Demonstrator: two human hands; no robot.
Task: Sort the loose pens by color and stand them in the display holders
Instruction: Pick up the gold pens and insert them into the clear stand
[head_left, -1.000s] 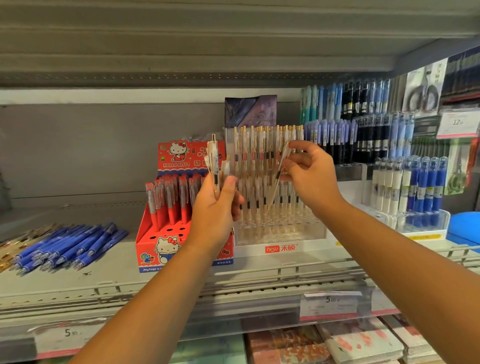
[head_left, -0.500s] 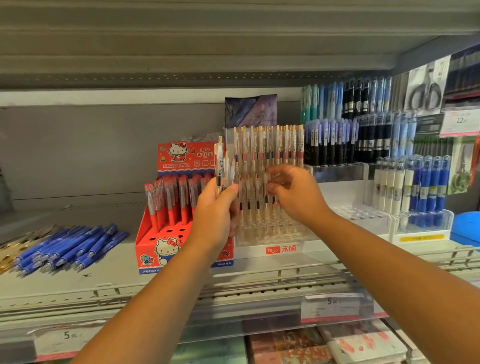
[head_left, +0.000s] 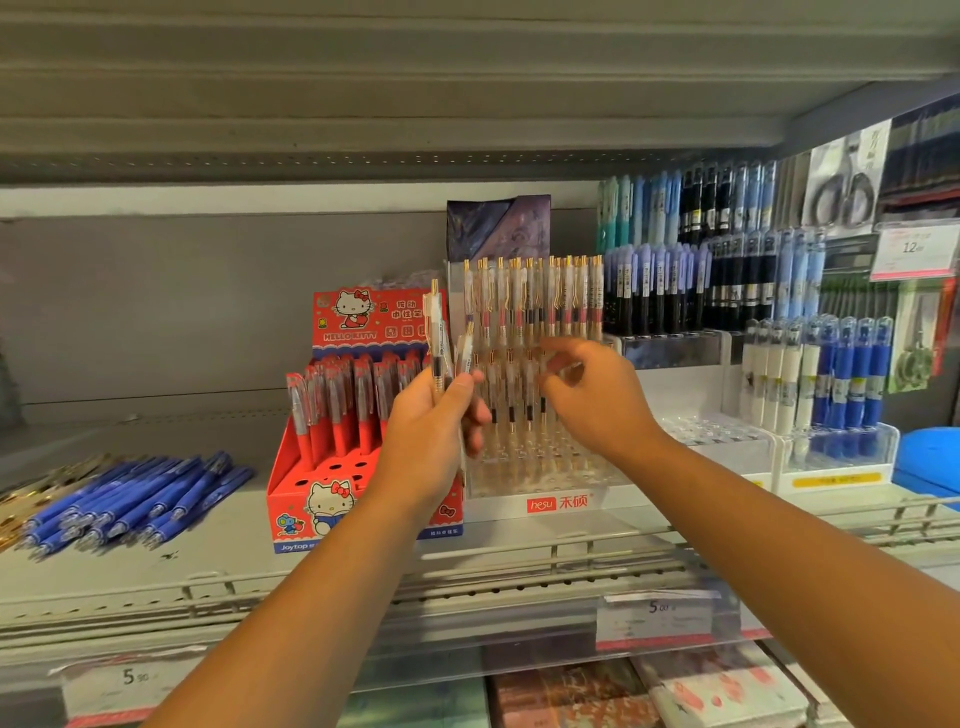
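Left hand (head_left: 431, 436) is gripping a small bunch of clear gold-clip pens (head_left: 438, 338). Fingers are curling round the lower barrels, and the pens are pointing up with clips on top. At least two, exact count unreadable. It's holding them just left of the clear hesu holder (head_left: 558, 503), in front of the right end of the red Hello Kitty box (head_left: 332, 499). Right hand (head_left: 602, 405) is hovering in front of the holder's middle rows. Its fingers are loosely curled and apart, motion-blurred, with nothing visible between them. Standing clear pens (head_left: 535, 312) are sitting upright in the holder's back rows, with rows of holes showing in front of them. Red pens (head_left: 337, 405) are standing in the back of the Hello Kitty box, which is sitting just beside the hesu holder. Loose blue pens (head_left: 135, 499) are lying in a pile on the shelf (head_left: 234, 551), well left of the box. A few gold-toned pens (head_left: 36, 483) are lying at the far left edge. On the right, a tiered rack is holding blue and black pens (head_left: 727, 280). A lower rack is holding white and blue pens (head_left: 831, 374). A 5.00 price tag (head_left: 657, 616) is hanging on the shelf's front rail below the right forearm.
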